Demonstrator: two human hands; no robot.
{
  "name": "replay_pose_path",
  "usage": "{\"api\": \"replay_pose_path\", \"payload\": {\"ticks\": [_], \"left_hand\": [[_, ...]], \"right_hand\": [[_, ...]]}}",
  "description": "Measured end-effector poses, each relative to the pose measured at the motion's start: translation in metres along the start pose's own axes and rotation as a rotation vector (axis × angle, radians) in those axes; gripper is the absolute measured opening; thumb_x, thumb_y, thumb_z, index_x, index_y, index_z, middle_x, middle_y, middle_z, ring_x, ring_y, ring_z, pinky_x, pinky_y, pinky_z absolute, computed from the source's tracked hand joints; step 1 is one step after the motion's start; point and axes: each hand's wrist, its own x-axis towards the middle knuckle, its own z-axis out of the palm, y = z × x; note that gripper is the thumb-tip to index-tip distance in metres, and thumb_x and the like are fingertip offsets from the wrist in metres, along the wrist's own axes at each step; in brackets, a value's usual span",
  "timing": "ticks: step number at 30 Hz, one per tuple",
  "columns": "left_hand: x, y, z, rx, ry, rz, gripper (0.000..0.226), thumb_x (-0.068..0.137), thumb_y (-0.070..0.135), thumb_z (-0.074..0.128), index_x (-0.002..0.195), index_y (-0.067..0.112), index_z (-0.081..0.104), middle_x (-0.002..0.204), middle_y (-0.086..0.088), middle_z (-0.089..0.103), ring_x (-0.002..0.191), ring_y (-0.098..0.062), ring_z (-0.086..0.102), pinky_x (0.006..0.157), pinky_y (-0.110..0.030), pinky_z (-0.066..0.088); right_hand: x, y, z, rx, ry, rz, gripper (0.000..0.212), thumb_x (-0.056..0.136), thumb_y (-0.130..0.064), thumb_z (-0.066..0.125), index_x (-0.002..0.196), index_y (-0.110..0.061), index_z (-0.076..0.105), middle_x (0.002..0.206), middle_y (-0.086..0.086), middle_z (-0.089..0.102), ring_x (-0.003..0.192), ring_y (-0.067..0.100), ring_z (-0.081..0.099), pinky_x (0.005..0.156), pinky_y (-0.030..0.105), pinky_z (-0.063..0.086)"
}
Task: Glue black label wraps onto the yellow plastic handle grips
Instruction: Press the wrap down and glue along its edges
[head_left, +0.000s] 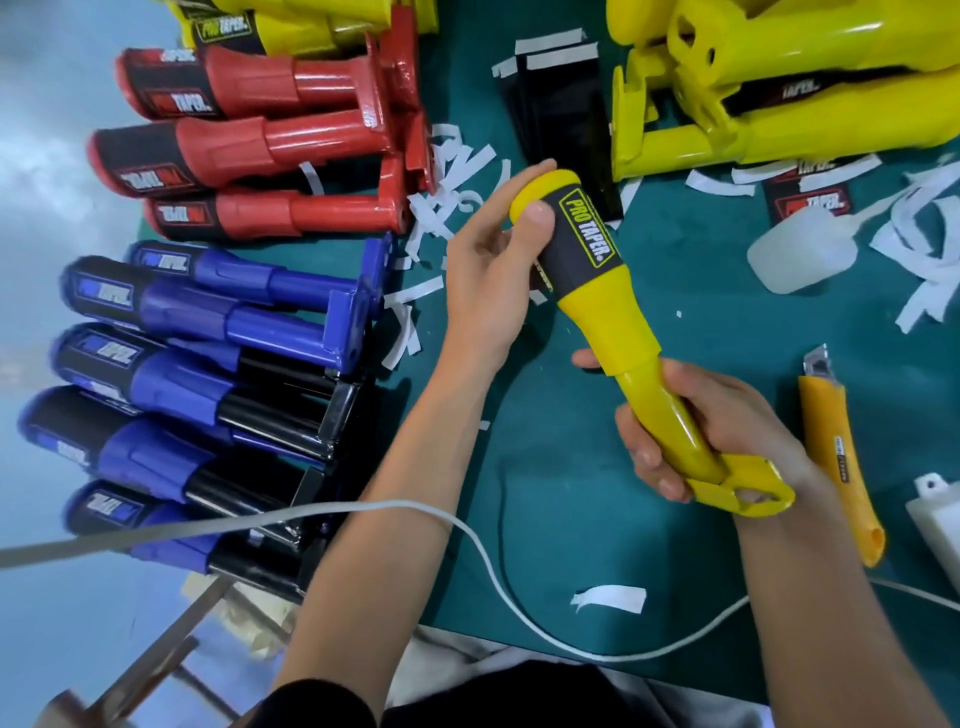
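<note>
I hold one yellow handle grip (605, 312) slanted over the green mat. A black label wrap (584, 234) printed PRO TAPER sits around its thick upper end. My left hand (493, 270) curls round that end, thumb on the yellow tip beside the label. My right hand (711, 426) grips the thin lower shaft just above the flat bracket. A stack of black label wraps (561, 119) lies at the back centre. More yellow grips (779, 93) are piled at the back right.
Red grips (249, 140) and blue grips (182, 374) with labels lie in rows at the left. A white glue bottle (800, 254), a yellow utility knife (836, 457), white backing strips (447, 171) and a white cable (488, 566) lie on the green mat (701, 322).
</note>
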Motion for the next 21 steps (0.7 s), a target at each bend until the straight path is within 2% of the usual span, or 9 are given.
{"api": "replay_pose_path", "payload": {"ticks": [1, 3, 5, 8, 10, 12, 14, 16, 21], "left_hand": [[-0.001, -0.0017, 0.0009, 0.037, 0.05, -0.029, 0.038, 0.095, 0.042, 0.062, 0.125, 0.02, 0.072, 0.1, 0.009, 0.075, 0.08, -0.013, 0.067, 0.054, -0.025, 0.051], [-0.0026, -0.004, 0.0025, 0.041, 0.081, -0.034, 0.037, 0.096, 0.044, 0.06, 0.123, 0.022, 0.073, 0.099, 0.01, 0.076, 0.079, -0.011, 0.067, 0.056, -0.023, 0.051], [-0.0024, -0.0037, 0.0005, 0.006, -0.013, -0.017, 0.041, 0.094, 0.036, 0.065, 0.13, 0.016, 0.066, 0.103, 0.011, 0.075, 0.085, -0.01, 0.068, 0.065, -0.022, 0.054], [-0.0014, -0.002, -0.0034, -0.047, -0.197, -0.021, 0.064, 0.081, 0.022, 0.078, 0.139, 0.011, 0.055, 0.106, 0.007, 0.073, 0.091, -0.013, 0.069, 0.077, -0.027, 0.056], [-0.0009, -0.0013, -0.0021, -0.089, -0.177, -0.059, 0.062, 0.079, 0.018, 0.081, 0.136, 0.011, 0.058, 0.102, 0.0, 0.074, 0.086, -0.016, 0.071, 0.07, -0.025, 0.056], [-0.0004, -0.0001, 0.0025, -0.128, -0.054, -0.117, 0.047, 0.083, 0.014, 0.079, 0.128, 0.011, 0.066, 0.094, -0.001, 0.076, 0.079, -0.016, 0.072, 0.061, -0.023, 0.055], [0.0004, -0.0006, 0.0045, -0.091, 0.062, -0.153, 0.035, 0.087, 0.023, 0.074, 0.12, 0.011, 0.073, 0.09, 0.004, 0.077, 0.077, -0.014, 0.072, 0.054, -0.023, 0.053], [0.0011, -0.0017, 0.0045, -0.068, 0.106, -0.164, 0.039, 0.087, 0.038, 0.07, 0.115, 0.012, 0.077, 0.093, 0.002, 0.077, 0.078, -0.016, 0.07, 0.052, -0.024, 0.049], [-0.0002, -0.0003, 0.0036, -0.072, 0.078, -0.174, 0.04, 0.092, 0.053, 0.055, 0.105, 0.026, 0.081, 0.09, 0.002, 0.075, 0.073, -0.017, 0.062, 0.052, -0.027, 0.047]], "right_hand": [[0.0001, 0.0004, -0.001, 0.001, -0.007, 0.01, 0.054, 0.105, -0.045, 0.037, 0.147, -0.018, 0.057, 0.066, 0.014, 0.053, 0.042, 0.022, 0.05, 0.045, 0.025, 0.042], [0.0006, -0.0001, -0.0025, 0.003, -0.013, 0.018, 0.056, 0.103, -0.047, 0.04, 0.148, -0.017, 0.057, 0.066, 0.015, 0.053, 0.042, 0.023, 0.051, 0.045, 0.025, 0.043], [0.0006, -0.0005, -0.0025, 0.012, -0.025, 0.008, 0.057, 0.103, -0.048, 0.042, 0.148, -0.016, 0.057, 0.065, 0.015, 0.054, 0.041, 0.022, 0.052, 0.044, 0.025, 0.043], [0.0009, -0.0012, -0.0019, 0.032, -0.024, 0.002, 0.058, 0.102, -0.048, 0.042, 0.147, -0.015, 0.058, 0.063, 0.015, 0.053, 0.04, 0.021, 0.051, 0.044, 0.023, 0.044], [0.0012, -0.0022, -0.0027, 0.046, -0.027, 0.019, 0.059, 0.101, -0.048, 0.042, 0.146, -0.014, 0.059, 0.063, 0.014, 0.053, 0.039, 0.021, 0.051, 0.044, 0.022, 0.044], [0.0015, -0.0031, -0.0032, 0.051, -0.049, 0.045, 0.059, 0.101, -0.049, 0.042, 0.146, -0.014, 0.058, 0.064, 0.014, 0.054, 0.04, 0.021, 0.053, 0.043, 0.023, 0.045], [0.0016, -0.003, -0.0034, 0.048, -0.056, 0.056, 0.059, 0.101, -0.049, 0.042, 0.146, -0.014, 0.058, 0.064, 0.015, 0.054, 0.04, 0.021, 0.054, 0.043, 0.024, 0.045], [0.0013, -0.0022, -0.0036, 0.032, -0.052, 0.058, 0.059, 0.102, -0.049, 0.042, 0.146, -0.014, 0.058, 0.064, 0.015, 0.054, 0.041, 0.022, 0.054, 0.043, 0.024, 0.045], [0.0002, 0.0014, -0.0066, 0.015, -0.05, 0.038, 0.058, 0.105, -0.051, 0.042, 0.15, -0.014, 0.054, 0.066, 0.014, 0.055, 0.042, 0.021, 0.055, 0.043, 0.026, 0.046]]}}
